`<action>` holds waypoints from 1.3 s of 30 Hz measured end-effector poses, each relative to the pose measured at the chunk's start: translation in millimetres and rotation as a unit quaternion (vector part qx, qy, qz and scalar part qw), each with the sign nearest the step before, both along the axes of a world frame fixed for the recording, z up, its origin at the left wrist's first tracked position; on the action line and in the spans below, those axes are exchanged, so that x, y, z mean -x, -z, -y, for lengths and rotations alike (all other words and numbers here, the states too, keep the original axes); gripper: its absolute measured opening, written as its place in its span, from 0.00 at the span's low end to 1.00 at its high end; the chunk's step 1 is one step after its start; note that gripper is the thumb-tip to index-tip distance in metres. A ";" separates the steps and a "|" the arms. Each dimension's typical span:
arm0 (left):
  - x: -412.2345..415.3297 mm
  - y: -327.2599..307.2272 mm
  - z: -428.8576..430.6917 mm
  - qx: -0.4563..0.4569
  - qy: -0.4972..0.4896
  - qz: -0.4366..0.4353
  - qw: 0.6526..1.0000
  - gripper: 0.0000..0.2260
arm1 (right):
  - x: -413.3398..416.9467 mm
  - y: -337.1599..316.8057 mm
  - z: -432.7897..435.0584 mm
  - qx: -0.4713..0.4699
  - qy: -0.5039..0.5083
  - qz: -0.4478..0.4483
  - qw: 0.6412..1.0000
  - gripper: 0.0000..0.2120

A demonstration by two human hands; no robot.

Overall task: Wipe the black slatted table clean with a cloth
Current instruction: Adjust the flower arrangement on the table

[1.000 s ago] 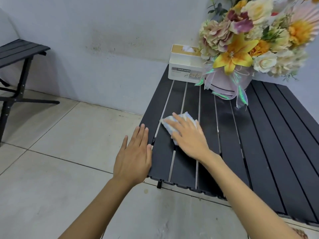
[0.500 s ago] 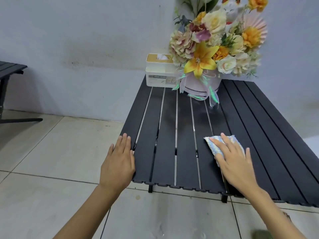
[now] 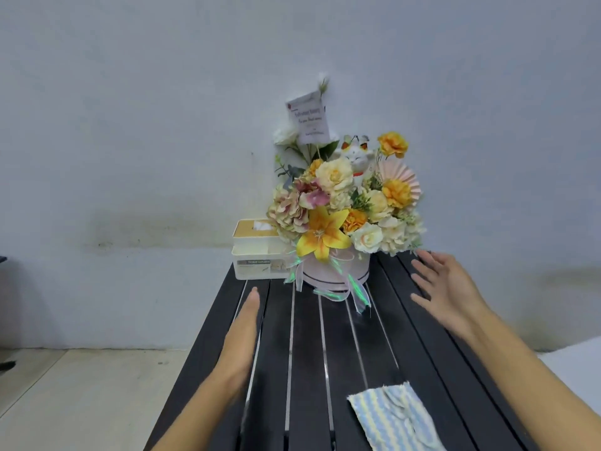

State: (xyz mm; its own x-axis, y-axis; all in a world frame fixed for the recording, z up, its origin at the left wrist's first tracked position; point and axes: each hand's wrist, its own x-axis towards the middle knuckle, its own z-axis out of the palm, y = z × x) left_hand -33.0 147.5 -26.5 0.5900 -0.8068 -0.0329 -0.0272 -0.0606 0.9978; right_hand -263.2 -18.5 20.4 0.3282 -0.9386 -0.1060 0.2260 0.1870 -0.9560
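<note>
One striped cloth (image 3: 395,418) lies flat near the front edge of the one black slatted table (image 3: 307,353), apart from both hands. The left hand (image 3: 242,333), fingers straight, is at the left slats, perhaps touching them. The right hand (image 3: 445,288), fingers spread and holding nothing, is just beside the one flower arrangement (image 3: 344,209). One tissue box (image 3: 257,255) stands at the far left corner. Bare slats run between the hands.

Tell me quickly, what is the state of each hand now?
Left hand: open, holding nothing.
Right hand: open, fingers spread; the cloth lies unheld.
</note>
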 end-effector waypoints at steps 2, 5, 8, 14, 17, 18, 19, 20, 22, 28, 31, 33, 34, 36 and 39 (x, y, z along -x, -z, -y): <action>0.0 -8.4 31.0 0.020 0.016 -0.053 0.998 0.24 | -8.3 0.7 30.2 -0.033 -0.015 -0.019 0.999 0.20; -2.1 -10.8 68.2 0.030 0.046 -0.088 0.995 0.26 | -26.8 16.1 57.6 -0.051 -0.024 -0.063 0.996 0.19; -6.1 -2.2 96.2 0.024 0.062 -0.117 0.991 0.28 | -48.9 39.7 76.9 -0.072 -0.013 -0.090 0.993 0.19; -7.9 11.4 147.9 0.049 0.080 -0.148 0.985 0.30 | -84.0 55.4 117.6 -0.078 0.048 -0.002 0.996 0.21; -10.4 10.7 178.8 0.071 0.069 -0.198 0.975 0.31 | -97.5 57.3 131.0 -0.056 0.027 0.019 0.998 0.18; -11.2 11.8 187.1 0.082 0.074 -0.225 0.968 0.31 | -101.7 58.5 132.8 -0.050 0.014 0.029 0.998 0.16; -11.7 13.5 194.7 0.093 0.081 -0.242 0.962 0.32 | -105.4 60.4 134.6 -0.041 0.006 0.034 0.999 0.14; -12.7 15.6 201.0 0.097 0.087 -0.245 0.961 0.33 | -107.7 63.4 136.3 -0.034 0.006 0.035 0.999 0.14; -14.3 19.8 207.5 0.084 0.094 -0.229 0.965 0.35 | -109.7 68.1 138.8 -0.025 0.010 0.034 0.999 0.14; -2.6 24.8 214.0 0.060 0.149 -0.222 0.962 0.36 | -82.5 68.9 149.7 -0.023 0.035 0.032 0.999 0.12; 19.7 22.3 218.4 0.056 0.172 -0.237 0.955 0.36 | -60.9 71.1 157.5 -0.020 0.054 0.019 0.998 0.13; 37.7 20.7 223.5 0.052 0.184 -0.234 0.953 0.35 | -45.1 70.5 160.3 -0.017 0.063 0.011 0.998 0.15; 46.1 20.0 226.2 0.047 0.189 -0.228 0.954 0.34 | -38.4 70.0 162.1 -0.017 0.067 0.009 0.998 0.15; 60.0 20.0 231.5 0.039 0.198 -0.219 0.955 0.33 | -27.8 69.8 166.4 -0.018 0.079 0.006 0.997 0.17; 76.2 17.7 235.7 0.025 0.219 -0.213 0.952 0.33 | -17.7 69.8 169.3 -0.016 0.094 0.010 0.995 0.15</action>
State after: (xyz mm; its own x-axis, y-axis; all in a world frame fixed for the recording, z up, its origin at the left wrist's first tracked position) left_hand -109.2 -88.1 -44.2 0.1388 -0.9791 -0.1487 0.3696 -0.0881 0.9250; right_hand -245.5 -187.8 -49.4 0.1490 -0.9800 -0.1321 0.2782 0.1697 -0.9454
